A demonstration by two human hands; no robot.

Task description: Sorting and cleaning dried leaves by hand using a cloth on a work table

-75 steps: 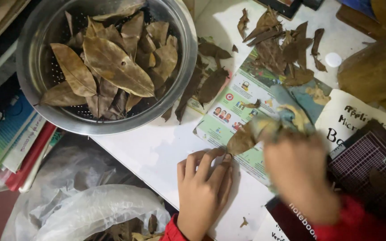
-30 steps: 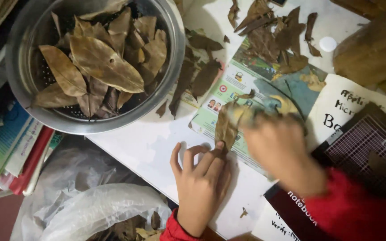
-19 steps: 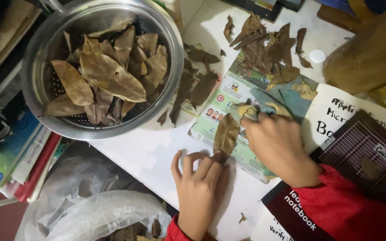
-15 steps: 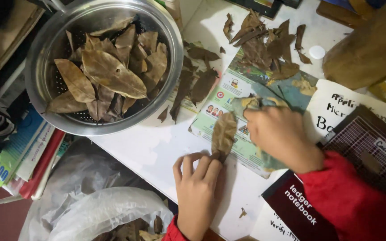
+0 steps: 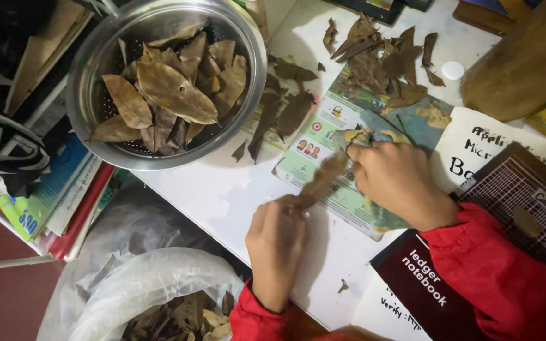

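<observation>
since the frame half a second earlier, the dried leaf (image 5: 321, 182) has been tilted from near upright to a slant, and the left hand (image 5: 277, 247) has been closed further onto its lower end.

1. leaf position: the leaf is held just above the white worktop (image 5: 222, 196), at the left edge of the illustrated booklet (image 5: 323, 136). its long axis runs diagonally, lower end toward the left hand, upper end toward the right hand (image 5: 394, 182).
2. left grip: closed, with the fingertips pinched on the lower tip of the leaf.
3. right grip: closed into a loose fist at the upper end of the leaf. a pale tool is partly covered by the fingers; what it is cannot be told.
4. printed items: the booklet is rectangular, green and blue, with small cartoon figures and a round red mark. a dark maroon notebook (image 5: 424, 290) with white lettering lies under the right forearm. a white sheet with black handwriting (image 5: 475, 148) lies beyond it, and a dark gridded mat (image 5: 526, 202) lies to the right.
5. surroundings: a steel colander (image 5: 96, 82) filled with dried leaves stands at the upper left. loose leaf fragments (image 5: 380, 60) lie above the booklet. a clear plastic bag (image 5: 140, 290) with leaves lies below the worktop edge.
</observation>
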